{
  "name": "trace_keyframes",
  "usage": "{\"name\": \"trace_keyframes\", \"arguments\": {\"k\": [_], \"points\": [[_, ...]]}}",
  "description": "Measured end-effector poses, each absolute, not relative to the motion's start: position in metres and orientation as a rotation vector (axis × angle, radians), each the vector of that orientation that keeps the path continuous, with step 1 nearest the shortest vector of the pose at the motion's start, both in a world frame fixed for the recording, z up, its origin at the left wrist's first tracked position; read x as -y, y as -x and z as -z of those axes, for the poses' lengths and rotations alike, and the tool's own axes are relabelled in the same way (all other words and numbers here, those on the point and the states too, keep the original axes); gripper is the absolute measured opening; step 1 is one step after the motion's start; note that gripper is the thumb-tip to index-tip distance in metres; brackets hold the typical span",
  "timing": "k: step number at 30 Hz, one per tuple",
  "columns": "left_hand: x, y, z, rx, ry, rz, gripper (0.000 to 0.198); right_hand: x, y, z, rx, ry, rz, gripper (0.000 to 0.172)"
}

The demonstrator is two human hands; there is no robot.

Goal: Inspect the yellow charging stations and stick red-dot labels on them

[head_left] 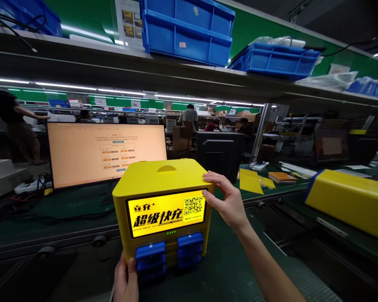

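Holding the yellow charging box (162,197) from two sides, the person has both hands on it. The box stands upright on the dark green tabletop (66,205), directly in front of the person and between the two hands, with its lit screen and blue slots facing the camera. Its long axis goes up and down.

The right hand (225,199) is at the upper right corner of the box; the fingers (212,178) lie spread over the top edge and the thumb presses on the right side near the screen. The forearm comes up from the lower right. The left hand (126,281) is low, at the bottom left corner; its thumb lies on the front beside a blue slot, and the other fingers are hidden, so the grip there I cannot tell completely.

Behind the box stands a monitor (107,153), well apart.
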State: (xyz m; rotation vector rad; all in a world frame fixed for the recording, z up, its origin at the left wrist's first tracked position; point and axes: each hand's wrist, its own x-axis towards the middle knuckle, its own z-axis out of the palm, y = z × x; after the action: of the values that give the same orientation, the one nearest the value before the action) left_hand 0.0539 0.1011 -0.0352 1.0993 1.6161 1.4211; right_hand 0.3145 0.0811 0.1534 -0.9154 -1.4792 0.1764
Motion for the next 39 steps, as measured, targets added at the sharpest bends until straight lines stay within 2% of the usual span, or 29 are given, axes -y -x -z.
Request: {"name": "trace_keyframes", "arguments": {"k": [8, 13, 16, 17, 22, 25, 28, 30, 34, 36, 39], "points": [[-0.099, -0.056, 0.036, -1.607, -1.131, -1.488, 0.069, -0.084, -0.31, -0.151, 1.415, 0.891, -0.162, 0.019], [-0.097, -0.057, 0.031, -1.557, -1.183, -1.49, 0.079, -0.083, -0.31, -0.14, 1.284, 0.767, -0.327, 0.026], [-0.099, -0.056, 0.032, -1.531, -1.211, -1.499, 0.081, -0.074, -0.305, -0.129, 1.02, 0.78, -0.132, 0.017], [-0.099, -0.056, 0.033, -1.517, -1.218, -1.503, 0.08, -0.07, -0.302, -0.126, 0.992, 0.827, -0.016, 0.02], [-0.101, -0.055, 0.037, -1.489, -1.218, -1.504, 0.076, -0.059, -0.286, -0.128, 1.319, 1.0, 0.41, 0.02], [-0.1, -0.054, 0.037, -1.454, -1.23, -1.522, 0.077, -0.056, -0.282, -0.136, 1.457, 1.121, 0.407, 0.006], [-0.099, -0.054, 0.034, -1.479, -1.218, -1.492, 0.076, -0.05, -0.281, -0.142, 1.46, 1.14, 0.337, 0.02], [-0.098, -0.053, 0.033, -1.51, -1.209, -1.467, 0.074, -0.047, -0.281, -0.144, 1.397, 1.062, 0.387, 0.012], [-0.099, -0.053, 0.034, -1.473, -1.233, -1.491, 0.073, -0.053, -0.283, -0.145, 1.426, 1.02, 0.506, 0.021], [-0.1, -0.053, 0.036, -1.445, -1.246, -1.505, 0.073, -0.056, -0.284, -0.145, 1.506, 1.097, 0.423, 0.012], [-0.1, -0.053, 0.037, -1.427, -1.242, -1.502, 0.072, -0.055, -0.285, -0.144, 1.489, 1.124, 0.294, 0.024]]}}
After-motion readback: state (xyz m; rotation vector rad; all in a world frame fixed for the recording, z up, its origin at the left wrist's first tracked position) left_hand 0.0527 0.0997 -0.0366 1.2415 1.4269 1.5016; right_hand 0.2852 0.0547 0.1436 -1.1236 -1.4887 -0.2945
